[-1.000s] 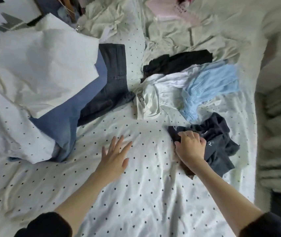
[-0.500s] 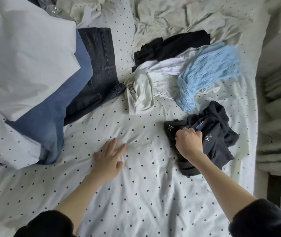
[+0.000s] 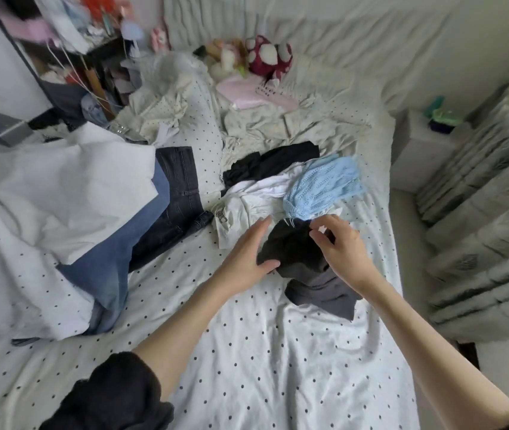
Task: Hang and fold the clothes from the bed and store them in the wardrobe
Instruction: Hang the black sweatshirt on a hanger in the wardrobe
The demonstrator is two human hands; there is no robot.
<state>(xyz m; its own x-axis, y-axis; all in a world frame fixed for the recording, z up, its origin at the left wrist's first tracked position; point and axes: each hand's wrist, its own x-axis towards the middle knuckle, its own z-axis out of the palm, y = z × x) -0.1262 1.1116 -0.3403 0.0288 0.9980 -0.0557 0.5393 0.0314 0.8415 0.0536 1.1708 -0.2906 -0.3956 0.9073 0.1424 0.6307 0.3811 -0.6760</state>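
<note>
A dark grey garment (image 3: 306,268) hangs bunched just above the polka-dot bed sheet (image 3: 272,352). My right hand (image 3: 340,246) pinches its upper edge from the right. My left hand (image 3: 247,259) is at its left side, fingers straight, thumb touching the cloth. Behind it lie a light blue knit top (image 3: 324,187), a white garment (image 3: 247,209) and a black garment (image 3: 272,162). Further left are dark jeans (image 3: 182,200), blue jeans (image 3: 113,262) and a white sheet-like cloth (image 3: 70,187).
Plush toys (image 3: 265,57) and a pink item (image 3: 253,94) sit at the head of the bed. A cluttered shelf with hangers (image 3: 86,72) stands at the upper left. A white nightstand (image 3: 427,144) and a curtain (image 3: 489,212) border the bed's right side.
My right hand has lifted the dark grey garment off the sheet. My left hand left the sheet and came up to the garment's left side. The view tilted up toward the headboard.
</note>
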